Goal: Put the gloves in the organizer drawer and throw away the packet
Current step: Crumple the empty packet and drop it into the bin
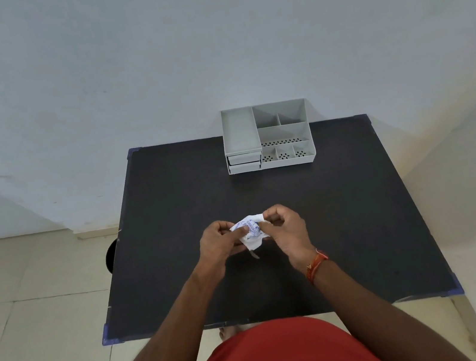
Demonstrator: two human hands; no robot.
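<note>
Early stage of the task, head view. A small white plastic packet with blue print [250, 231] is held above the near-middle of the black rectangular surface [348, 225], pinched between both hands. The left hand [218, 242] is closed on the packet's left edge, thumb lying across the printed face; the right hand [284, 229] is closed on its upper right corner with curled fingers. The packet is crumpled, so its long axis is hard to fix; it appears to run roughly from upper right to lower left, with a narrow strip hanging from its lower edge towards the surface. Whether the packet is already torn open cannot be told, and no gloves are visible outside it. The grey plastic desk organizer with small drawers [267, 137] stands at the far edge of the surface against the wall, well apart from the hands; both drawers at its lower left look closed. Judged remaining: extracting the gloves, opening a drawer, stowing them, discarding the packet.
</note>
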